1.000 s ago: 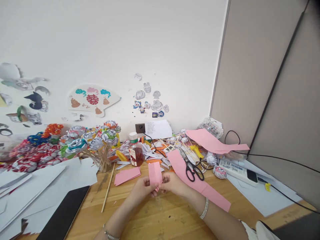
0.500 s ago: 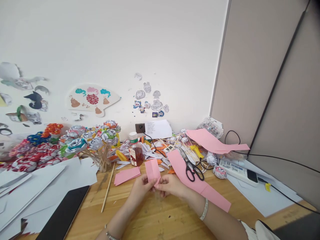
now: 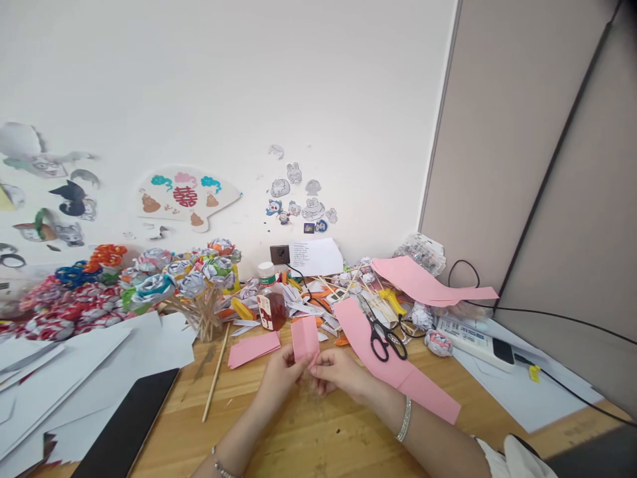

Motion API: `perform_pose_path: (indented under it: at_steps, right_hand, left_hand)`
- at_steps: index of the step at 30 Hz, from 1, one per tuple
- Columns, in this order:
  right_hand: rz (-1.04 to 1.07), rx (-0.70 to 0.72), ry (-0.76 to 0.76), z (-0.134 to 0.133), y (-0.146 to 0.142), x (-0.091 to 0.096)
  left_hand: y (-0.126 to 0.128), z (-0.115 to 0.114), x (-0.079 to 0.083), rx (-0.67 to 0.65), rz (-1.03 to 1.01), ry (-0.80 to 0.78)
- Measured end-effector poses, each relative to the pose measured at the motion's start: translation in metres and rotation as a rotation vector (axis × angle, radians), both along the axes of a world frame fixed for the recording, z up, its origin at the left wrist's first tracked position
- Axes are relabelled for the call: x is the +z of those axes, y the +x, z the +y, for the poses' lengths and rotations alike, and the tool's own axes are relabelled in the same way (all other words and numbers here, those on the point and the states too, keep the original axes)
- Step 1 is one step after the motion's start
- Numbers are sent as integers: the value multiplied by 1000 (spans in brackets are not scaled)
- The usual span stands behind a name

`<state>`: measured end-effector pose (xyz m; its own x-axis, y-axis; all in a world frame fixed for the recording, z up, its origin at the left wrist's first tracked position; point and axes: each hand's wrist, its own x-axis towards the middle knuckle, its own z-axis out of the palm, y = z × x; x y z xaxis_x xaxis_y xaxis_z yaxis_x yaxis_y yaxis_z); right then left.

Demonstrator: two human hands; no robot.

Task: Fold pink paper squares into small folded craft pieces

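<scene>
A creased piece of pink paper (image 3: 304, 335) stands up between my two hands, pinched at its lower end. My left hand (image 3: 286, 373) grips its left side, fingers closed. On the lower right corner, my right hand (image 3: 336, 372) is closed around the same paper, its fingertips close to the left thumb. The paper's bottom edge is partly hidden by the fingers. Left of it lies a small stack of pink paper pieces (image 3: 255, 349). To the right, black-handled scissors (image 3: 382, 340) rest on a larger pink paper sheet (image 3: 423, 388).
A bottle (image 3: 270, 302) stands behind the paper, amid scraps and sticks. Paper flowers (image 3: 154, 289) crowd the back left. Nearer are a wooden stick (image 3: 215, 373), a black tablet-like slab (image 3: 129, 421) and white sheets (image 3: 84, 378). A power strip (image 3: 472, 342) with cables lies right.
The pink paper's upper part has shifted very slightly and looks a little more upright. Both hands keep their pinch in nearly the same place.
</scene>
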<state>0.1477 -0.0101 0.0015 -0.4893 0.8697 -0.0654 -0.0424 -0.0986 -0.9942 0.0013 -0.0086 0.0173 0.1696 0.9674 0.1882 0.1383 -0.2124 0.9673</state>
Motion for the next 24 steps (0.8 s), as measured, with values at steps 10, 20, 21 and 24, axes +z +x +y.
perform_pose_path:
  at_steps: [10,20,21,24]
  right_hand:
    - [85,-50,-58,0,-1,2]
    - [122,31,-38,4,7,4]
    - [115,46,-46,4,8,5]
    - [90,53,-64,4,10,7]
  left_hand:
    - [-3,4,2,-100,-56,-135]
    - [-10,1,11,-302,-39,-128]
    - [-9,1,11,-297,-30,-130]
    - [-8,2,9,-268,-10,-142]
